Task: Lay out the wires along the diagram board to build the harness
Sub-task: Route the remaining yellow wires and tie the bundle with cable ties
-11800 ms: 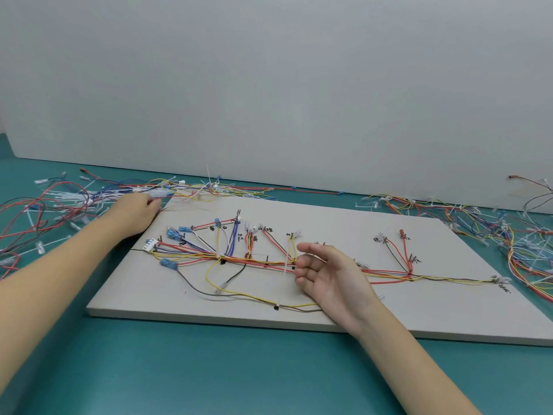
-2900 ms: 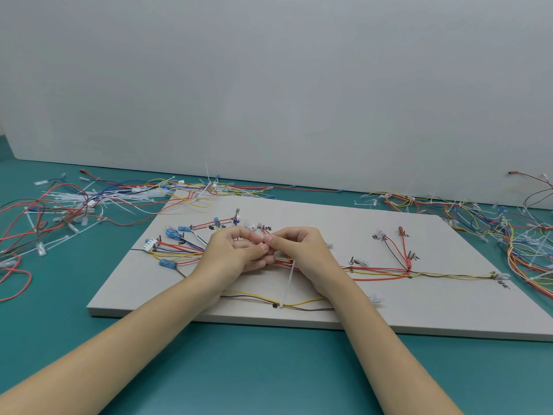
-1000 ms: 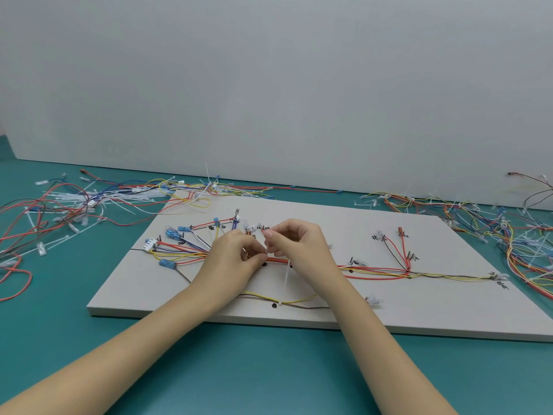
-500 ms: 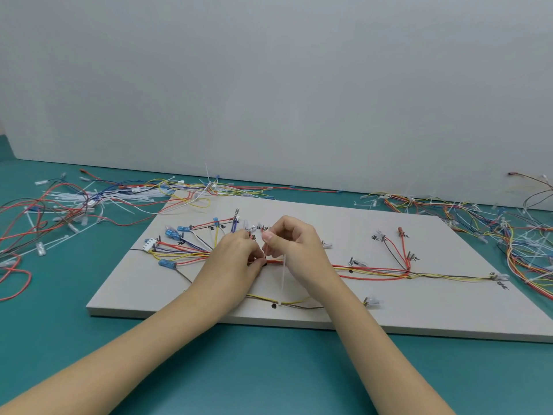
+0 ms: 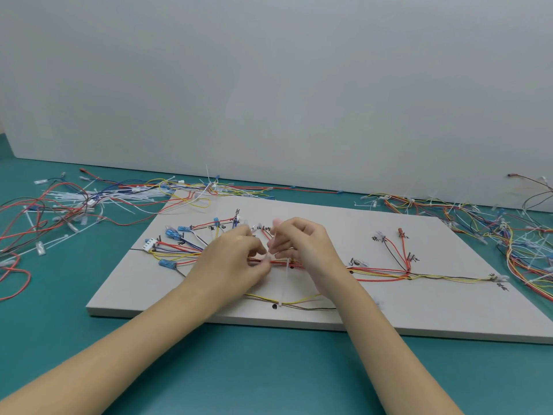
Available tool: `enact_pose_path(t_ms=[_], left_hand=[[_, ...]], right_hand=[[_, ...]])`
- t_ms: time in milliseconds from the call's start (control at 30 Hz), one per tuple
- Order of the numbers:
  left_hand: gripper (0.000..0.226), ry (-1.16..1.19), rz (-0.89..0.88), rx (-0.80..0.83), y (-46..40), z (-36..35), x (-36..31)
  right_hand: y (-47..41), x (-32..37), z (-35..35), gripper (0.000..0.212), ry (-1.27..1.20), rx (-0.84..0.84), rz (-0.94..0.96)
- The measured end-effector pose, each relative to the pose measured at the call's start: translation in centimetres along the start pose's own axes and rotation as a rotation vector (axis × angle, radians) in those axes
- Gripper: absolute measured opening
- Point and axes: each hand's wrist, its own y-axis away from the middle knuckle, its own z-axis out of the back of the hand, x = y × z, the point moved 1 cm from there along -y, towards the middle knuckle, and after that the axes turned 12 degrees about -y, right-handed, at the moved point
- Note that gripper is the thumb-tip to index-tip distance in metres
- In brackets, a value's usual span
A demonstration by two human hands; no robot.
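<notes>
The wires lie along the diagram board on the green worktop. They are thin, light and bendy, so they look easy to pinch in the middle bunch. The left hand pinches the red bunch with curled fingers. The right hand seems to pinch a white zip tie, though it is hard to see.
</notes>
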Motion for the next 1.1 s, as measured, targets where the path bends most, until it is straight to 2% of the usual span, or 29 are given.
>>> enact_pose_path(t_ms=[67, 133, 200, 300, 367, 500, 567, 733, 867, 1100], left_hand=[[0.015, 0.086, -0.022, -0.125, -0.4, 1.4, 0.4], [0.018, 0.103, -0.025, -0.317, -1.1, 2.9, 1.4], [0.019, 0.097, 0.033, -0.463, -1.8, 3.7, 3.2], [0.019, 0.058, 0.197, -0.507, -2.7, 3.7, 7.4], [0.017, -0.041, 0.337, -0.421, -2.9, 3.0, 10.9], [0.035, -0.349, 0.727, 0.004, -2.5, 1.4, 16.4], [0.042, -0.388, 0.828, 0.129, -2.5, 1.0, 17.6], [0.055, -0.253, 0.989, 0.030, -3.0, 0.6, 19.1], [0.055, -0.325, 0.976, 0.195, -3.7, 0.3, 20.0], [0.054, -0.387, 0.967, 0.343, -4.4, 0.4, 20.3]], right_hand=[[-0.2, 0.2, 0.4, 0.027, -0.052, -0.081, -0.006], [-0.4, 0.2, 0.7, 0.030, -0.075, -0.143, -0.013], [-0.4, 0.1, 0.7, 0.029, -0.081, -0.167, -0.024], [-0.4, -0.1, 0.6, 0.028, -0.059, -0.177, -0.027], [-0.4, -0.2, 0.7, 0.026, -0.042, -0.188, -0.018], [-0.5, -0.4, 0.9, 0.018, -0.048, -0.192, -0.025], [-0.6, -0.6, 1.0, 0.017, -0.032, -0.190, -0.025], [-0.7, -0.9, 1.2, 0.017, -0.018, -0.184, -0.021], [-0.8, -0.9, 1.2, 0.017, -0.017, -0.177, -0.024], [-0.9, -1.0, 1.1, 0.017, -0.009, -0.175, -0.036]])
